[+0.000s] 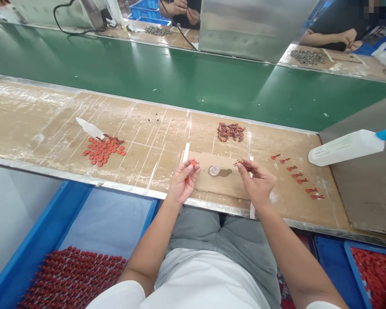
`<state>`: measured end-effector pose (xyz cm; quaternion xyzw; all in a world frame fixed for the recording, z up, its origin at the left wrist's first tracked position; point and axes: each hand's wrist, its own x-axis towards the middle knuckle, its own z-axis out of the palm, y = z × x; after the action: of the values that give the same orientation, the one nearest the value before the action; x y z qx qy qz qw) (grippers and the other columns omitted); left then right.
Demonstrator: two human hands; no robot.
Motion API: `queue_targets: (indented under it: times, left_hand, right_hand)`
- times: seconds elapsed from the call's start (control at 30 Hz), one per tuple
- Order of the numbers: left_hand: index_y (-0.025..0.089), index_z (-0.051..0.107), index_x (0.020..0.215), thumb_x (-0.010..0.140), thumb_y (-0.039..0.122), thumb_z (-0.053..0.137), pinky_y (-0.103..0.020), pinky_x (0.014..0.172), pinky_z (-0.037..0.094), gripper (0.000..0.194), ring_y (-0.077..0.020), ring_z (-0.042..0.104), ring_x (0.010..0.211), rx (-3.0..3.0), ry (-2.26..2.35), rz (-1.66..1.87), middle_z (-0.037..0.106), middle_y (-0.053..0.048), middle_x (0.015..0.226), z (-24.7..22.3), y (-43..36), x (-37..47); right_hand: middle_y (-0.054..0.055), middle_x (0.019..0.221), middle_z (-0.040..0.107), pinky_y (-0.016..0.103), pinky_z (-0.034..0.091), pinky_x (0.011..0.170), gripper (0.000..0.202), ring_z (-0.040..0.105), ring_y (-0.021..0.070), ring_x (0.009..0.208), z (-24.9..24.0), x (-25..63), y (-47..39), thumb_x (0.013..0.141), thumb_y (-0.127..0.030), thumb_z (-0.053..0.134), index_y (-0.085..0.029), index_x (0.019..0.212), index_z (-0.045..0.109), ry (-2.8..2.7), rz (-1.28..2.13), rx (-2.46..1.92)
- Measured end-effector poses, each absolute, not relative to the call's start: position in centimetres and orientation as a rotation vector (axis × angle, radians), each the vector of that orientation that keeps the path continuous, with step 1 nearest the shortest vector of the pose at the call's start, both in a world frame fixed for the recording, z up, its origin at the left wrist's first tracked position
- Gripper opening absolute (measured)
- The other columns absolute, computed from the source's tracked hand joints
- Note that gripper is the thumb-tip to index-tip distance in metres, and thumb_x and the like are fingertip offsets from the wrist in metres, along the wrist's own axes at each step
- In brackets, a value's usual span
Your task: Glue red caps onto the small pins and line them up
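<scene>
My left hand (184, 182) pinches a small red disc (193, 163) at its fingertips, and more red shows lower between the fingers. Held between the fingertips of my right hand (256, 178) is a small dark and red part (239, 162). Between the hands, a small clear round cup (214, 171) sits on a cardboard sheet (225, 189). Beyond it lies a pile of small dark and red parts (230, 131). Farther left is a heap of red discs (103, 151) beside a white pointed tool (90, 128). Several assembled red pieces (297, 175) form a slanting row at the right.
A white bottle with a blue cap (347, 148) lies at the right. Behind the worktop (141, 124) runs a green belt (180, 81). Blue trays with red pieces (80, 274) stand low at left and right. Across the belt, other people's hands (349, 38) work near metal parts (309, 57).
</scene>
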<state>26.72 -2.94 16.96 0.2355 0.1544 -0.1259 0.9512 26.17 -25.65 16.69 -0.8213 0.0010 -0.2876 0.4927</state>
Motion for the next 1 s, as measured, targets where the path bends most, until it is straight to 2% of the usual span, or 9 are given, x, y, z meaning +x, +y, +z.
queue_targets:
  times: [0.2, 0.43, 0.83, 1.0]
  left_hand:
    - [0.015, 0.07, 0.097, 0.082, 0.007, 0.064, -0.019, 0.089, 0.054, 0.018, -0.0087, 0.071, 0.085, 0.536, 0.238, -0.257, 0.074, -0.005, 0.095, 16.5, -3.2, 26.7]
    - [0.014, 0.07, 0.097, 0.079, 0.009, 0.069, -0.025, 0.093, 0.054, 0.019, -0.0111, 0.072, 0.085, 0.513, 0.253, -0.275, 0.074, -0.006, 0.093, 16.3, -3.0, 26.3]
    - [0.014, 0.071, 0.097, 0.081, 0.009, 0.067, -0.023, 0.089, 0.055, 0.018, -0.0112, 0.071, 0.086, 0.507, 0.203, -0.272, 0.074, -0.005, 0.093, 16.2, -2.9, 26.2]
    - [0.014, 0.071, 0.097, 0.081, 0.01, 0.067, -0.025, 0.092, 0.054, 0.018, -0.0114, 0.071, 0.086, 0.522, 0.226, -0.282, 0.074, -0.005, 0.093, 16.2, -2.9, 26.2]
  right_hand:
    - [0.005, 0.091, 0.076, 0.035, 0.058, 0.068, 0.016, 0.069, 0.0183, 0.074, 16.2, 26.2, -21.7, 0.083, -0.032, 0.07, -0.025, 0.097, 0.073, -0.159, -0.741, -2.066]
    - [0.006, 0.089, 0.076, 0.038, 0.058, 0.071, 0.02, 0.069, 0.02, 0.073, 14.6, 26.6, -21.9, 0.085, -0.037, 0.066, -0.026, 0.101, 0.073, -0.208, -0.745, -2.194]
    - [0.006, 0.086, 0.075, 0.037, 0.057, 0.068, 0.016, 0.067, 0.0194, 0.07, 14.7, 26.7, -21.7, 0.086, -0.033, 0.065, -0.026, 0.1, 0.072, -0.3, -0.784, -2.258]
    - [0.006, 0.083, 0.074, 0.036, 0.057, 0.068, 0.016, 0.067, 0.0192, 0.069, 14.8, 26.7, -21.6, 0.086, -0.032, 0.065, -0.026, 0.098, 0.073, -0.294, -0.756, -2.289]
